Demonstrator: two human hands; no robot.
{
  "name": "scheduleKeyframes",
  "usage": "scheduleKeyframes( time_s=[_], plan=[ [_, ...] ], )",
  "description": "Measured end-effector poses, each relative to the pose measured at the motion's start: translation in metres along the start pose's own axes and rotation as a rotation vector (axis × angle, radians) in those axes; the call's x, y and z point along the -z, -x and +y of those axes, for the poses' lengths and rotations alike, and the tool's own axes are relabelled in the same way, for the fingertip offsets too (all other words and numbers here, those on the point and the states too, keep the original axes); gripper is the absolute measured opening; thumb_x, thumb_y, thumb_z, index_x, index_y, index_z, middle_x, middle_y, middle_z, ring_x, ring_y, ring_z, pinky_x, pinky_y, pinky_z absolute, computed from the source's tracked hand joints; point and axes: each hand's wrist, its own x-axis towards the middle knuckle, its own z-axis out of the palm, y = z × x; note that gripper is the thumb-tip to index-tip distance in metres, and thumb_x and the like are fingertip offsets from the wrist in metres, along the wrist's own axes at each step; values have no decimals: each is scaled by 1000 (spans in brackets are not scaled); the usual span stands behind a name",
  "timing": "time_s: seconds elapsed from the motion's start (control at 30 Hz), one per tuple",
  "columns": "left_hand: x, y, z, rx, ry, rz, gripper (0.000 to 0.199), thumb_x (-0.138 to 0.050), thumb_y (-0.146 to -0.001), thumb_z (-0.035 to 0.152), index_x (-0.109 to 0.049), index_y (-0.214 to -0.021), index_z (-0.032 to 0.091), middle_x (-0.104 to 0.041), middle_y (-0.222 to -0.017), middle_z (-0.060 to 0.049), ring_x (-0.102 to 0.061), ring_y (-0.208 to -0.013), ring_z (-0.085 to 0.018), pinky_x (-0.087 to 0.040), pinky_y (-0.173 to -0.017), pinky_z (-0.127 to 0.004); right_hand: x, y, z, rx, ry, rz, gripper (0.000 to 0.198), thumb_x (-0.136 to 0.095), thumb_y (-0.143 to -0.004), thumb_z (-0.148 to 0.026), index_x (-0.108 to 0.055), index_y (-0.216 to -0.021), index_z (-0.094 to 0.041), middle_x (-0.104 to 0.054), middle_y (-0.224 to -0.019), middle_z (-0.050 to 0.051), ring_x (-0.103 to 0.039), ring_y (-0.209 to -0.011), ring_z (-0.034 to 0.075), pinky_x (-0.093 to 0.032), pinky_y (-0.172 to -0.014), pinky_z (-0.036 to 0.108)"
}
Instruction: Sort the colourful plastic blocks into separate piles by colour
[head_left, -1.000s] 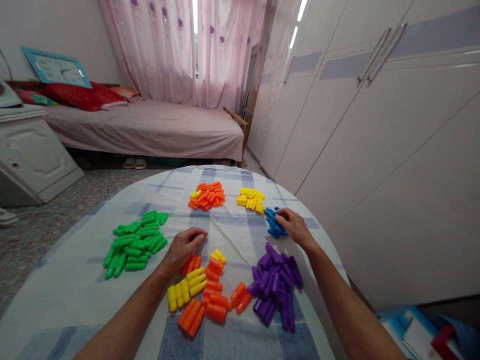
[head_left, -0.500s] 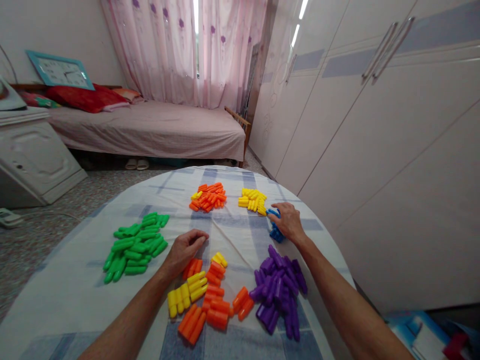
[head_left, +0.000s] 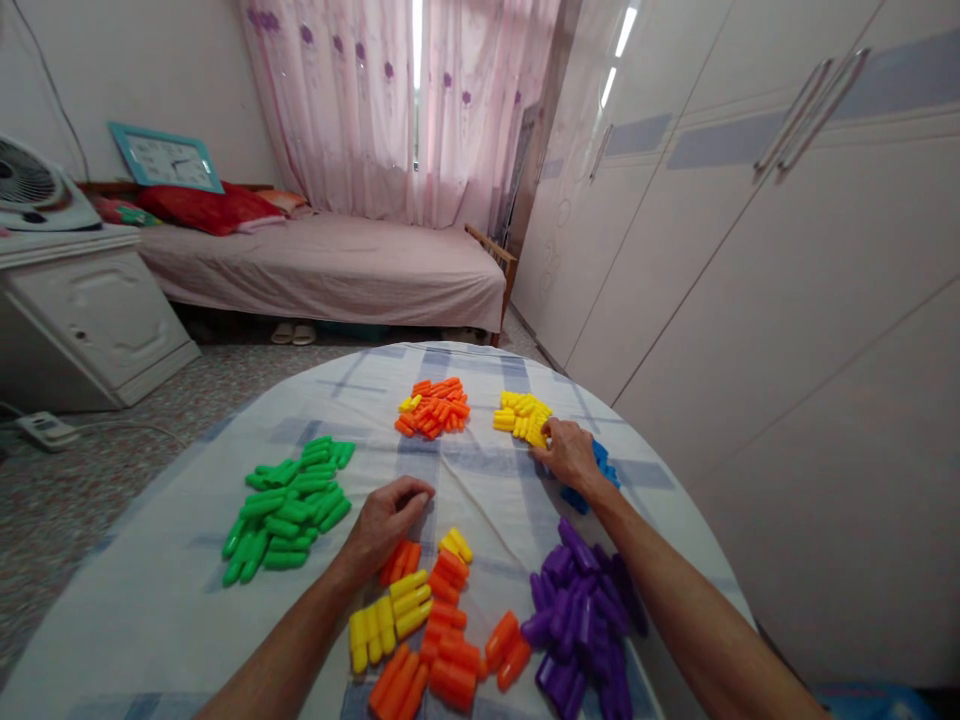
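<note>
My right hand (head_left: 571, 452) reaches across the table with bent fingers, its fingertips against the near right edge of a pile of yellow plastic pieces (head_left: 517, 414). What lies between those fingers is hidden. Partly behind this hand are blue plastic pieces (head_left: 576, 500). My left hand (head_left: 391, 515) rests on the tablecloth with fingers curled together, and I see nothing in it. Just below it lie orange pieces (head_left: 450, 655) and joined yellow pieces (head_left: 373, 635). Green pieces (head_left: 289, 510) are heaped to its left. Purple pieces (head_left: 577, 610) form a pile beside my right forearm.
A checked cloth covers the round table (head_left: 187, 620). An orange pile (head_left: 439, 408) with a little yellow sits toward its far side. Beyond stand a bed (head_left: 337, 265), a white cabinet (head_left: 97, 320) with a fan (head_left: 37, 190), and a tall wardrobe (head_left: 750, 330) on the right.
My right hand has gone from the blue pieces to the edge of the yellow pile, uncovering more blue. My left hand keeps its place. The view has shifted slightly.
</note>
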Motion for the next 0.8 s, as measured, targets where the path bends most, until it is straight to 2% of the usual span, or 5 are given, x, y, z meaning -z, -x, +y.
scheduleKeyframes(
  time_s=[0.17,0.43,0.53,0.63,0.8],
  plan=[
    [-1,0,0,13,-6,-8,25,-54,-78,36,-69,-85,17,-69,-81,-4,-60,-76,-17,-45,-70,-27,5,-27,-4,-81,-76,174,31,-56,-80,-38,-56,-104,-18,-63,-106,10,-52,-104,26,-34,-85,37],
    [0,1,3,3,-19,2,26,-53,-79,37,-69,-85,18,-69,-80,-3,-60,-75,-17,-45,-69,-26,-13,-58,-7,-332,-173,45,39,-45,-87,-41,-58,-114,-15,-62,-111,14,-52,-107,29,-37,-84,41],
    [0,1,4,11,-22,0,26,-53,-79,36,-69,-86,17,-68,-80,-3,-59,-76,-17,-45,-69,-26,-9,-56,-8,-278,-180,36,40,-41,-90,-40,-59,-117,-17,-60,-118,15,-48,-114,29,-36,-88,43],
    [-1,1,2,19,-27,7,25,-53,-78,35,-69,-85,17,-69,-81,-3,-60,-77,-17,-45,-71,-26,3,-44,1,-215,-220,159,42,-39,-90,-40,-58,-120,-17,-57,-124,14,-45,-117,28,-34,-93,43],
    [-1,-1,3,-12,-9,47,25,-53,-77,33,-69,-88,17,-70,-84,-4,-62,-77,-17,-47,-71,-27,4,3,55,-316,-363,399,49,-35,-85,-45,-61,-114,-16,-60,-119,13,-49,-110,27,-35,-94,43]
  ],
)
